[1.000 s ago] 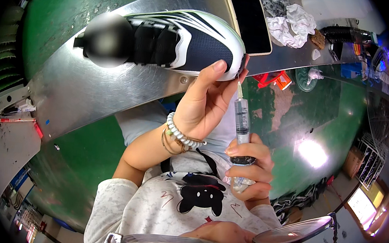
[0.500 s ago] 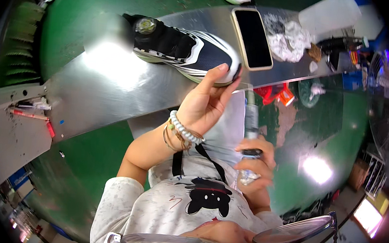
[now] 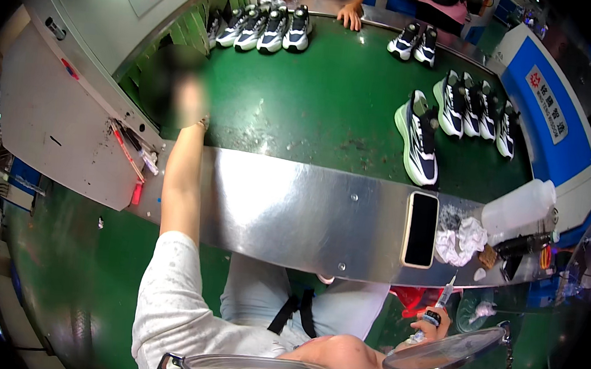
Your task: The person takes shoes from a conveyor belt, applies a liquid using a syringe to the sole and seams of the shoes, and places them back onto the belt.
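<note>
While the slim clear syringe (image 3: 445,295) is held in the right hand (image 3: 432,324) just before the pale-rimmed black phone (image 3: 421,231), it could be snagged, if jerked, on crumpled white paper (image 3: 470,236) beside the phone, and the grip of the blurred left hand (image 3: 189,101) cannot be told

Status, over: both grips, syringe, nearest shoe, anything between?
Left grip blurred at left end of green surface, hold unclear. Right grip holding syringe. Nearest shoe on green surface, untouched. Phone between right grip and shoe.
</note>
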The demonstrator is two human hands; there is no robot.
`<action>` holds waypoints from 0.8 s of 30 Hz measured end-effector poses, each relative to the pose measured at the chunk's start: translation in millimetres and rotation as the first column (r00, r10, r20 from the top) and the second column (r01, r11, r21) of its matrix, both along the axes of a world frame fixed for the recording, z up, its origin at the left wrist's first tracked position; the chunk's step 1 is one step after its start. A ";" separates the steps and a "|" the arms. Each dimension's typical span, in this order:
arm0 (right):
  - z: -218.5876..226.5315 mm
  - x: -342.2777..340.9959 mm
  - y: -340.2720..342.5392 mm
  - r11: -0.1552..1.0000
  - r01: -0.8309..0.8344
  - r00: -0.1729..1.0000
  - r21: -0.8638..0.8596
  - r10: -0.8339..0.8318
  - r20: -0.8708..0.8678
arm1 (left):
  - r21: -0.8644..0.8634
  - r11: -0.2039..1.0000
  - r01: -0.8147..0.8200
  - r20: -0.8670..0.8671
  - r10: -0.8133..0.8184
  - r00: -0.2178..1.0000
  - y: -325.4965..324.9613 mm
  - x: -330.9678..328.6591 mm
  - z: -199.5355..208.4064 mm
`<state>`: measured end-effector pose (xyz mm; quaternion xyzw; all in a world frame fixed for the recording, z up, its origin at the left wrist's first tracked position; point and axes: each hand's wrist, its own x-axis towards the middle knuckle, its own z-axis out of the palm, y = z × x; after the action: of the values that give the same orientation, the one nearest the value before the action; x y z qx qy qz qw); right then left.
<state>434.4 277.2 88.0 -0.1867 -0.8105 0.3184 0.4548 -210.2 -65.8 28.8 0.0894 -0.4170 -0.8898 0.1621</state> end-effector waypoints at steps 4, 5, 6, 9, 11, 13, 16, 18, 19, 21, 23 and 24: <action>-14.4 -14.6 26.4 0.997 0.029 0.998 -0.069 -0.026 0.049 | -0.256 0.800 0.543 0.094 -0.538 0.838 110.9 56.8 16.9; -27.1 -20.6 37.1 0.997 0.041 0.999 -0.059 -0.038 0.039 | -0.309 0.722 0.619 0.151 -0.605 0.782 122.1 66.2 12.0; -34.0 -26.8 48.8 0.996 0.036 0.999 -0.085 -0.036 -0.004 | -0.410 0.616 0.673 0.224 -0.647 0.729 151.5 79.6 8.4; -47.7 -43.4 87.4 0.994 0.092 0.994 -0.058 -0.095 -0.050 | -0.534 0.205 0.820 0.481 -0.724 0.495 244.1 129.3 -9.2; -65.2 -51.3 111.1 0.961 0.060 0.991 -0.269 -0.089 -0.098 | -0.389 -0.026 0.921 0.603 -0.762 0.234 296.5 170.5 -13.3; -79.3 -62.6 139.3 0.984 -0.021 0.991 -0.175 -0.002 -0.132 | -0.168 -0.189 0.967 0.673 -0.739 -0.028 341.1 202.3 -13.8; -71.6 -68.6 146.4 0.928 -0.079 0.981 -0.365 0.008 -0.192 | 0.060 -0.211 0.976 0.589 -0.782 -0.205 396.6 239.3 -9.5; -69.3 -64.5 150.8 0.921 -0.082 0.989 -0.380 0.028 -0.145 | 0.066 -0.075 0.995 0.597 -0.796 -0.100 415.6 256.7 -13.3; -77.6 -60.6 154.7 0.913 -0.075 0.992 -0.401 0.026 -0.127 | 0.072 -0.029 0.997 0.595 -0.801 -0.066 416.0 260.5 -12.8; -85.5 -55.3 154.3 0.870 -0.080 0.991 -0.487 0.018 -0.131 | 0.086 0.042 0.995 0.524 -0.852 -0.009 401.6 265.7 -5.4; -90.7 -52.9 153.9 0.873 -0.103 0.986 -0.476 0.026 -0.166 | 0.101 -0.019 0.995 0.382 -0.923 -0.056 373.7 264.3 10.9; -94.1 -55.5 151.6 0.871 -0.127 0.980 -0.474 0.038 -0.193 | 0.064 -0.122 0.990 0.285 -0.949 -0.136 353.1 260.9 22.1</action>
<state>378.9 428.8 -6.2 -0.2303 -0.6685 0.5456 0.4499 50.7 287.3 50.9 -0.1600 -0.4352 -0.6534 -0.5984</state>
